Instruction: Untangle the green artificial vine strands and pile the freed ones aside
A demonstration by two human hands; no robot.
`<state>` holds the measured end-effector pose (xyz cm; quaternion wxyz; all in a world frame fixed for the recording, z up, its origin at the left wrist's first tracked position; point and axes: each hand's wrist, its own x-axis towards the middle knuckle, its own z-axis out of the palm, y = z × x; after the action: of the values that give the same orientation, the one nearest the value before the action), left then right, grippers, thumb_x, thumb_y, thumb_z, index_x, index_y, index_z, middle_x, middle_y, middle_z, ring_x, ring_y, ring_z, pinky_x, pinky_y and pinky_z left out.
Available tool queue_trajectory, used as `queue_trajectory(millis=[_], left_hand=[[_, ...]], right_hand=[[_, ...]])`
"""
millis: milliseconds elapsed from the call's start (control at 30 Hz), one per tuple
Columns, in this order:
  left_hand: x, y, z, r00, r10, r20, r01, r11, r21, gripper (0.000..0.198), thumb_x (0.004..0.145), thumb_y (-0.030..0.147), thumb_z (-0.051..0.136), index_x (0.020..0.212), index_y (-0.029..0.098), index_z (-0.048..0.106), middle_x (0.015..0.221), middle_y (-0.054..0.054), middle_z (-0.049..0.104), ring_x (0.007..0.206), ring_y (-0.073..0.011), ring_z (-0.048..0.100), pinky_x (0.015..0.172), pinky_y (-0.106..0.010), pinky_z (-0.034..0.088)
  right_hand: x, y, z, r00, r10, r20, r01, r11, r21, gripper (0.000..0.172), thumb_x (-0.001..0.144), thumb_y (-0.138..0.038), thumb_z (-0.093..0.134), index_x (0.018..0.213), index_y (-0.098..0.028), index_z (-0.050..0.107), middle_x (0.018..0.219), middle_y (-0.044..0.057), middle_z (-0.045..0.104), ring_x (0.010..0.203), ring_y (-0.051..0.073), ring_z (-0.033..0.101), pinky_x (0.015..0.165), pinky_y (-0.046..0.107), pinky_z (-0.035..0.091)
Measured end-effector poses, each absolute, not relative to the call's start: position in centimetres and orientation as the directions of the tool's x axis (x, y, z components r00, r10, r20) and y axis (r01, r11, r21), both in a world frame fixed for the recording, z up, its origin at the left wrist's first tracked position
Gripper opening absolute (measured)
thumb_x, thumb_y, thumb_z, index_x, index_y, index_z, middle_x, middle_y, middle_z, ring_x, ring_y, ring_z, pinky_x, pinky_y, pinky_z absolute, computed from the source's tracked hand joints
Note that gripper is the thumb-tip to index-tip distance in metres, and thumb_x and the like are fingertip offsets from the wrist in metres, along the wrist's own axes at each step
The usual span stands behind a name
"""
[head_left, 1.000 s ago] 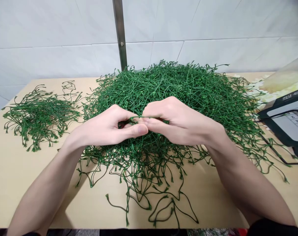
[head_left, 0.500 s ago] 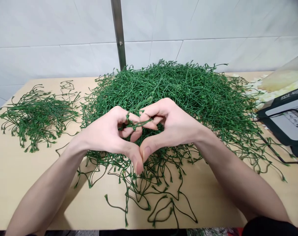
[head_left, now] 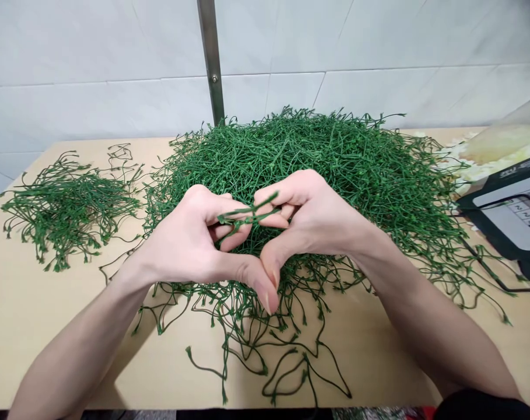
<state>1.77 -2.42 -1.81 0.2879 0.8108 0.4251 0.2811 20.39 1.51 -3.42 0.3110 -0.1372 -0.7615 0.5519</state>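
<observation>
Between my two hands is a small bunch of green stems (head_left: 253,214), crossing over the fingers. My left hand (head_left: 212,233) has its fingers curled around the left part of the stems, with its thumb stretched down and right. My right hand (head_left: 300,216) grips the right part with bent fingers, and its thumb tip touches the left thumb. Behind and beneath both hands spreads a large heap of green stems (head_left: 335,151). Loose stems (head_left: 309,356) trail toward the table's front edge.
A smaller pile of green stems (head_left: 72,204) lies on the wooden table (head_left: 24,326) at the left. On the right are a black and white box (head_left: 510,216) and pale flowers (head_left: 461,160). A metal post (head_left: 211,64) stands against the tiled wall.
Both thumbs have moved slightly right. The small stems between the hands have turned and now cross over the fingers differently. My left hand's fingers have shifted a little.
</observation>
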Motion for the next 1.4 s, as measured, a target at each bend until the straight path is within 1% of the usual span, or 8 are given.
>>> queue_trajectory(millis=[267, 467, 567, 667, 767, 833, 1133, 1400], left_hand=[[2.7, -2.7, -1.2, 0.510, 0.833, 0.214, 0.454, -0.472, 0.756, 0.053, 0.070, 0.022, 0.069, 0.049, 0.019, 0.020, 0.048, 0.007, 0.020, 0.046, -0.0058, 0.015, 0.044, -0.027, 0.013], [1.7, -2.1, -1.5, 0.363, 0.894, 0.264, 0.546, -0.433, 0.717, 0.057, 0.074, 0.035, 0.070, 0.046, 0.020, 0.022, 0.046, 0.007, 0.019, 0.045, -0.0056, 0.016, 0.045, -0.026, 0.014], [0.6, -1.2, -1.4, 0.179, 0.940, 0.291, 0.612, -0.338, 0.715, 0.060, 0.072, 0.044, 0.074, 0.045, 0.020, 0.026, 0.043, 0.008, 0.020, 0.042, -0.0056, 0.020, 0.044, -0.026, 0.016], [0.6, -0.5, -1.3, 0.343, 0.932, 0.117, 0.600, -0.313, 0.736, 0.039, 0.076, 0.047, 0.070, 0.058, 0.018, 0.052, 0.053, 0.005, 0.042, 0.047, -0.0071, 0.032, 0.045, -0.025, 0.023], [1.3, -0.1, -1.7, 0.461, 0.886, 0.044, 0.587, -0.341, 0.734, 0.024, 0.088, 0.044, 0.058, 0.091, 0.020, 0.063, 0.068, 0.003, 0.052, 0.053, -0.0088, 0.037, 0.048, -0.025, 0.028], [1.7, 0.0, -2.2, 0.486, 0.873, 0.043, 0.559, -0.349, 0.752, 0.022, 0.093, 0.041, 0.053, 0.102, 0.021, 0.057, 0.067, 0.005, 0.048, 0.055, -0.0093, 0.036, 0.049, -0.024, 0.029], [1.7, 0.6, -2.9, 0.461, 0.880, 0.110, 0.404, -0.319, 0.857, 0.025, 0.098, 0.039, 0.044, 0.091, 0.017, 0.055, 0.081, 0.000, 0.053, 0.073, -0.0114, 0.047, 0.066, -0.025, 0.039], [1.7, 0.8, -3.3, 0.294, 0.931, 0.216, 0.353, -0.316, 0.881, 0.016, 0.089, 0.034, 0.061, 0.088, 0.019, 0.060, 0.078, 0.001, 0.054, 0.068, -0.0105, 0.047, 0.058, -0.023, 0.038]], right_hand=[[20.8, 1.4, -2.7, -0.739, 0.596, 0.314, 0.009, 0.475, -0.880, 0.064, 0.067, -0.020, 0.083, 0.057, -0.021, 0.020, 0.059, -0.008, 0.016, 0.056, 0.006, 0.010, 0.046, 0.028, 0.009], [21.9, 2.0, -2.0, -0.601, 0.669, 0.437, 0.153, 0.633, -0.759, 0.060, 0.074, -0.029, 0.079, 0.055, -0.021, 0.023, 0.056, -0.007, 0.020, 0.054, 0.008, 0.015, 0.049, 0.031, 0.012], [23.3, 2.2, -1.0, -0.455, 0.695, 0.557, 0.346, 0.714, -0.609, 0.059, 0.066, -0.033, 0.085, 0.053, -0.021, 0.029, 0.055, -0.007, 0.024, 0.056, 0.010, 0.019, 0.052, 0.032, 0.015], [23.9, 2.6, -0.7, -0.508, 0.758, 0.410, 0.532, 0.650, -0.543, 0.033, 0.076, -0.045, 0.075, 0.063, -0.020, 0.059, 0.052, -0.004, 0.042, 0.050, 0.010, 0.033, 0.049, 0.029, 0.026], [23.7, 3.1, -1.4, -0.518, 0.777, 0.358, 0.716, 0.623, -0.315, 0.039, 0.085, -0.053, 0.062, 0.098, -0.019, 0.075, 0.091, 0.009, 0.073, 0.070, 0.021, 0.063, 0.070, 0.036, 0.047], [23.4, 3.2, -1.8, -0.523, 0.771, 0.363, 0.759, 0.615, -0.215, 0.048, 0.086, -0.055, 0.059, 0.114, -0.018, 0.072, 0.124, 0.015, 0.067, 0.095, 0.030, 0.066, 0.085, 0.047, 0.048], [23.2, 2.8, -1.7, -0.542, 0.702, 0.462, 0.516, 0.712, -0.477, 0.016, 0.089, -0.021, 0.057, 0.091, -0.017, 0.073, 0.091, 0.004, 0.071, 0.057, 0.009, 0.050, 0.056, 0.026, 0.041], [22.3, 2.8, -2.2, -0.685, 0.724, 0.076, 0.412, 0.472, -0.779, 0.020, 0.083, -0.034, 0.069, 0.082, -0.016, 0.075, 0.047, -0.007, 0.034, 0.041, 0.004, 0.019, 0.036, 0.022, 0.013]])
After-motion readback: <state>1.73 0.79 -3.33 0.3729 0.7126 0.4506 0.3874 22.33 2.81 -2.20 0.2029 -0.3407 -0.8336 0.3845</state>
